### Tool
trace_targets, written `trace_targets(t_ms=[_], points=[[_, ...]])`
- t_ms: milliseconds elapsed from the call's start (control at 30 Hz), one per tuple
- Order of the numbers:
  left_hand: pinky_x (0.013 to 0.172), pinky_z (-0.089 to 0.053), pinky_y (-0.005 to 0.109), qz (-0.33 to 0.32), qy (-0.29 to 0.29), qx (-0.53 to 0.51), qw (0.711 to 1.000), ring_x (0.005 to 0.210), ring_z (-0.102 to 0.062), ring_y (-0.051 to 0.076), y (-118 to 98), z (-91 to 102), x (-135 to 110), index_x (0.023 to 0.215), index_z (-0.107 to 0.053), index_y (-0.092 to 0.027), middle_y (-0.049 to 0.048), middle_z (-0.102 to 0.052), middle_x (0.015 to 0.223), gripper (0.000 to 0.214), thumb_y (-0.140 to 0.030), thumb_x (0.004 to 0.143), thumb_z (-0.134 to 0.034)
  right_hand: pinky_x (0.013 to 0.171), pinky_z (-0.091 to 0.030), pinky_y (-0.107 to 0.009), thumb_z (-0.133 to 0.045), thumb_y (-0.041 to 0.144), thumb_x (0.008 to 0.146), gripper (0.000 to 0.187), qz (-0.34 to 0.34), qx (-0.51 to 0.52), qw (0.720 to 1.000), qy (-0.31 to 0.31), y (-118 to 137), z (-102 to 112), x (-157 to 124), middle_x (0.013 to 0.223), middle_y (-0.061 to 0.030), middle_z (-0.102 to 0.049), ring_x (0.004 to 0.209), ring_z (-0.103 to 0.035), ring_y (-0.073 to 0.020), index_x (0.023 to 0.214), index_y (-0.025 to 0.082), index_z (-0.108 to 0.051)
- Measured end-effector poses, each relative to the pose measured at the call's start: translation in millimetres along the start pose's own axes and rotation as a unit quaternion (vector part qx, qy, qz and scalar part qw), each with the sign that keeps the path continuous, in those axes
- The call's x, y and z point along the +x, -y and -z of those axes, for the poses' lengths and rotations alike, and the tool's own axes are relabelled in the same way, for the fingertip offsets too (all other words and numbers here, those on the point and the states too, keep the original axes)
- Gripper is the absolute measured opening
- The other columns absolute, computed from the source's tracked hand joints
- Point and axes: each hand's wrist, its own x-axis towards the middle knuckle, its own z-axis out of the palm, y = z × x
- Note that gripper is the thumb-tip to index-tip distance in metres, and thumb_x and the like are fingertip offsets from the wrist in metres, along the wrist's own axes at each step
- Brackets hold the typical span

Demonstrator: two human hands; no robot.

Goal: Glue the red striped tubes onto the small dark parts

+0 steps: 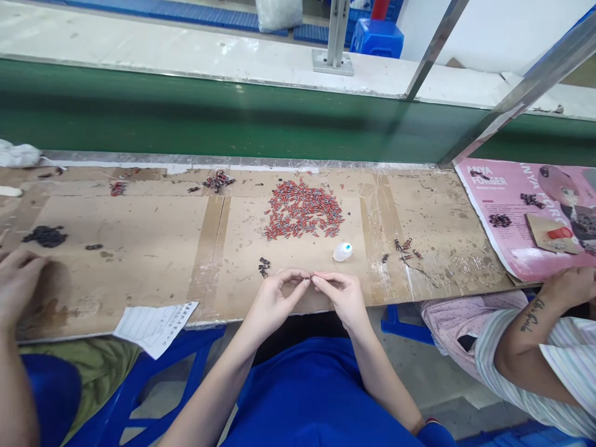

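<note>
My left hand and my right hand meet fingertip to fingertip above the front of the cardboard-covered bench. Both are pinched closed around a tiny dark piece, too small and covered to identify. Just beyond my left fingers lie several small black pieces. Near my right hand stands a small white bottle with a blue-green spot. Farther back spreads a large pile of small red and silver parts.
A co-worker's hand rests at left near a black pile. Another person's arm is at right by a pink poster. A paper sheet overhangs the front edge. Behind runs a green strip with metal posts.
</note>
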Motion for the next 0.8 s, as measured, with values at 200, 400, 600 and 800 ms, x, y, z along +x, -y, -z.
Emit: trace_targets(t_ms=[200, 400, 600, 800], points=[[0.082, -0.053, 0.034, 0.015, -0.015, 0.015, 1.0, 0.082, -0.067, 0.02, 2, -4.0, -2, 0.083, -0.07, -0.017, 0.008, -0.073, 0.085, 0.023, -0.036, 0.075, -0.062, 0.082, -0.058, -0.039, -0.078, 0.036, 0.067, 0.018, 0.02, -0.026, 0.999, 0.02, 2, 3, -3, 0.08, -0.0057, -0.078, 0.081, -0.072, -0.0232, 0.076, 0.021, -0.078], [0.08, -0.051, 0.034, 0.019, -0.018, 0.026, 0.999, 0.082, -0.065, 0.02, -2, -5.3, -4, 0.084, -0.069, -0.017, 0.0074, -0.071, 0.085, 0.022, -0.036, 0.077, -0.06, 0.078, -0.059, -0.034, -0.067, 0.035, 0.079, 0.017, 0.072, -0.109, 0.99, 0.049, 4, 5, -6, 0.089, -0.0065, -0.075, 0.085, -0.071, -0.0213, 0.082, 0.02, -0.075], [0.081, -0.051, 0.032, 0.008, -0.016, 0.013, 1.0, 0.083, -0.065, 0.02, -2, -16.1, -3, 0.083, -0.068, -0.018, 0.0066, -0.07, 0.084, 0.018, -0.033, 0.079, -0.06, 0.075, -0.056, -0.03, -0.054, 0.03, 0.089, 0.016, 0.175, -0.246, 0.953, 0.035, 5, 7, -13, 0.091, -0.0068, -0.069, 0.087, -0.067, -0.0194, 0.089, 0.021, -0.067], [0.094, -0.051, 0.038, -0.049, 0.095, 0.009, 0.994, 0.099, -0.067, 0.021, -7, -31.4, 10, 0.126, -0.054, -0.021, 0.0079, -0.071, 0.103, 0.044, -0.033, 0.084, -0.062, 0.082, -0.054, -0.037, -0.051, 0.039, 0.091, 0.022, 0.17, -0.307, 0.934, -0.07, 2, 58, -10, 0.097, -0.0087, -0.07, 0.091, -0.066, -0.0224, 0.096, 0.021, -0.064]])
